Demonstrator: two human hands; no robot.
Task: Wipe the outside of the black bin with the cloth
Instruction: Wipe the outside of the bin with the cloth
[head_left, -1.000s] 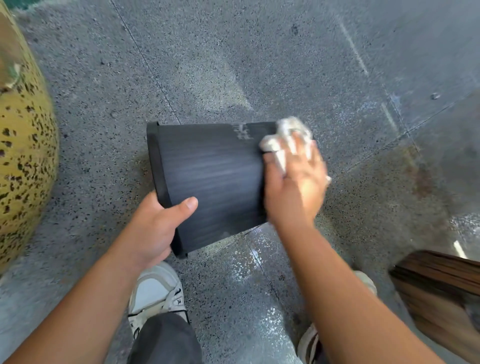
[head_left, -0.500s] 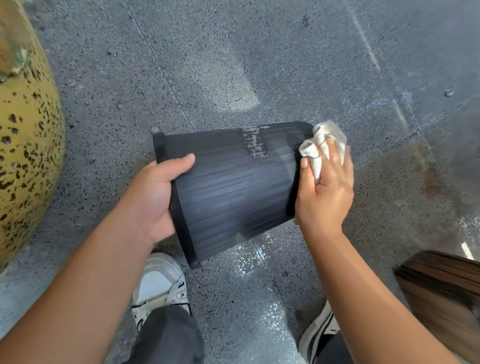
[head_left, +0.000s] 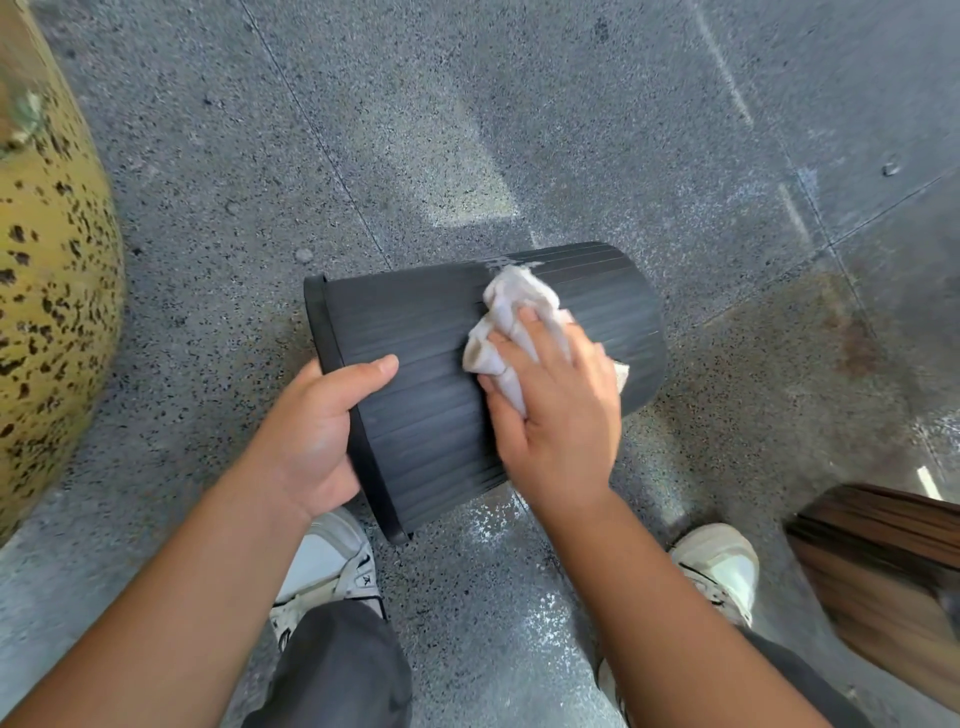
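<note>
The black ribbed bin (head_left: 415, 364) is held on its side above the floor, its open rim to the left and its base to the right. My left hand (head_left: 317, 431) grips the rim, thumb lying across the outer wall. A crumpled white cloth (head_left: 506, 317) is pressed flat on the bin's upper wall under my right hand (head_left: 558, 410), near the middle of the bin. A pale smear (head_left: 511, 261) shows on the wall just above the cloth.
A large yellow pot with black speckles (head_left: 47, 291) stands at the left edge. A brown wooden object (head_left: 883, 582) sits at the lower right. My two white shoes (head_left: 332, 566) stand on the grey speckled floor (head_left: 519, 130) below the bin.
My right hand has slid the cloth from the bin's base end leftward onto the middle of the wall. My left hand keeps its grip on the rim.
</note>
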